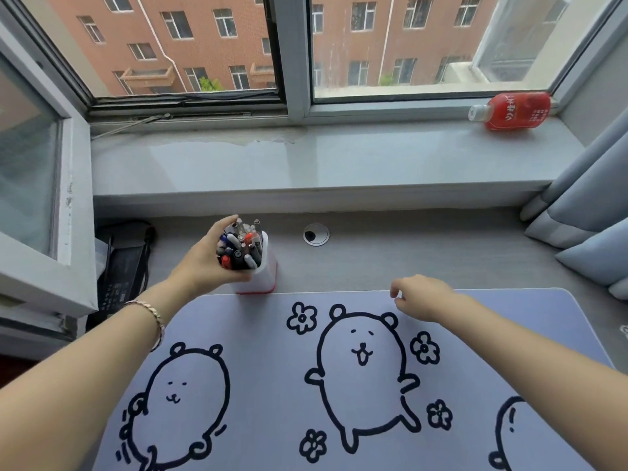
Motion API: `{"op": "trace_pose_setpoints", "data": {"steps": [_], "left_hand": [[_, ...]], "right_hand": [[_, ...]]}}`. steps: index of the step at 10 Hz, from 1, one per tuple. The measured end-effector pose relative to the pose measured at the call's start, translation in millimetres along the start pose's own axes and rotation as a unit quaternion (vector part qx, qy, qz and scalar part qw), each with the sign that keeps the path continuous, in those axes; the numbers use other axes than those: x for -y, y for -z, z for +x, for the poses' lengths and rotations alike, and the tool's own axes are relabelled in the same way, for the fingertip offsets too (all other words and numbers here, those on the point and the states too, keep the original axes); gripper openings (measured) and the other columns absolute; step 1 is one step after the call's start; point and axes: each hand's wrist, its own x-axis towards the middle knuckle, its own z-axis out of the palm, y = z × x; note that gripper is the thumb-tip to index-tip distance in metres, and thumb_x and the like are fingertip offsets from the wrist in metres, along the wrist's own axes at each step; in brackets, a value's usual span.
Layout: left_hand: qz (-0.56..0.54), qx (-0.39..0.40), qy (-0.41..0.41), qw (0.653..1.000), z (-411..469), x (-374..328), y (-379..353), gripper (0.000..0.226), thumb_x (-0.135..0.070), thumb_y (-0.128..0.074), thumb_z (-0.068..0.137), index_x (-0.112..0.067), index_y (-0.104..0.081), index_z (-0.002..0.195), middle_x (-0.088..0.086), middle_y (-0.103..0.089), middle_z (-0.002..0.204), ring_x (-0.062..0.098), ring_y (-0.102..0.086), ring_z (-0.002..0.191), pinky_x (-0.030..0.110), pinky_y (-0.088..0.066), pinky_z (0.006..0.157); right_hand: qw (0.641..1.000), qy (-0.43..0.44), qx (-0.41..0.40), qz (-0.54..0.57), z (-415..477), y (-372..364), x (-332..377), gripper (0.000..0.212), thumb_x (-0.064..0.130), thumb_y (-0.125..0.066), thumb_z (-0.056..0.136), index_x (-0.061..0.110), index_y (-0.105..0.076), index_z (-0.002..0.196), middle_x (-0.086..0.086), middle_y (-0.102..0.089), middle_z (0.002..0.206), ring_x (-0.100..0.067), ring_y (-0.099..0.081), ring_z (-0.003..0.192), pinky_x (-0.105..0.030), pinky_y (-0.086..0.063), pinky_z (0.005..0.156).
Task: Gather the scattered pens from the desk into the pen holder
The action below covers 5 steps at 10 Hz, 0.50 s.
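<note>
A white pen holder [266,278] with a red base stands on the grey desk just past the far edge of the lilac mat. Several pens [242,248] stick out of its top, black, red and blue caps bunched together. My left hand [204,263] wraps around the holder's left side and the pen bundle, thumb low, fingers over the top. My right hand [419,297] hovers over the mat's far edge to the right of the holder, fingers loosely curled, nothing in it. No loose pens show on the desk or mat.
A lilac desk mat [272,385] with bear drawings covers the near desk. A cable hole [316,234] sits behind the holder. A black device [122,270] lies at the left. A red bottle [511,111] lies on the windowsill. Curtains [591,212] hang at the right.
</note>
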Motion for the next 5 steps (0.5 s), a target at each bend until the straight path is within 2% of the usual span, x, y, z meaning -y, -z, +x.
{"op": "trace_pose_setpoints", "data": {"steps": [1,2,3,4,5], "left_hand": [[0.026,0.003,0.010,1.000,0.8,1.5,1.9,0.099,-0.006,-0.083,0.059,-0.054,-0.027,0.126,-0.004,-0.057,0.111,0.017,-0.057,0.100,0.025,-0.039,0.088],[0.042,0.004,0.006,0.999,0.9,-2.1,2.2,0.105,-0.003,-0.083,0.059,-0.041,-0.024,0.137,-0.002,-0.050,0.119,0.018,-0.053,0.101,0.024,-0.036,0.087],[0.071,0.001,-0.012,0.997,2.4,-4.9,-1.8,0.107,0.000,-0.082,0.057,-0.031,-0.023,0.141,-0.004,-0.048,0.117,0.018,-0.051,0.102,0.024,-0.035,0.087],[0.142,-0.038,-0.003,0.989,-0.1,-10.9,-4.4,0.108,-0.010,-0.082,0.058,-0.025,-0.017,0.143,0.001,-0.044,0.123,0.026,-0.038,0.125,0.029,-0.031,0.100],[0.309,-0.088,-0.132,0.938,-9.7,-26.0,-20.1,0.096,-0.029,-0.078,0.064,-0.023,-0.022,0.142,0.018,-0.019,0.150,0.036,-0.013,0.140,0.045,-0.014,0.114]], "right_hand": [[1.000,0.000,-0.008,0.011,-0.8,3.4,-1.0,0.033,0.020,-0.035,0.093,0.019,-0.051,0.122,-0.005,-0.057,0.126,-0.025,-0.054,0.111,-0.030,-0.042,0.080],[1.000,-0.003,-0.013,0.017,-3.5,8.2,-2.4,0.032,0.021,-0.035,0.093,0.019,-0.052,0.121,-0.006,-0.057,0.126,-0.026,-0.054,0.111,-0.030,-0.042,0.081],[1.000,0.000,-0.021,0.017,-7.5,11.4,-5.0,0.032,0.020,-0.036,0.093,0.018,-0.053,0.119,-0.006,-0.058,0.124,-0.026,-0.055,0.108,-0.030,-0.042,0.078],[0.999,-0.004,-0.022,0.025,-16.1,15.8,-6.3,0.031,0.020,-0.036,0.093,0.018,-0.053,0.119,-0.007,-0.058,0.123,-0.026,-0.055,0.107,-0.030,-0.042,0.078],[0.999,-0.003,-0.037,0.037,-20.9,19.0,-8.1,0.031,0.021,-0.038,0.092,0.018,-0.055,0.118,-0.006,-0.058,0.124,-0.026,-0.055,0.109,-0.033,-0.045,0.085]]}}
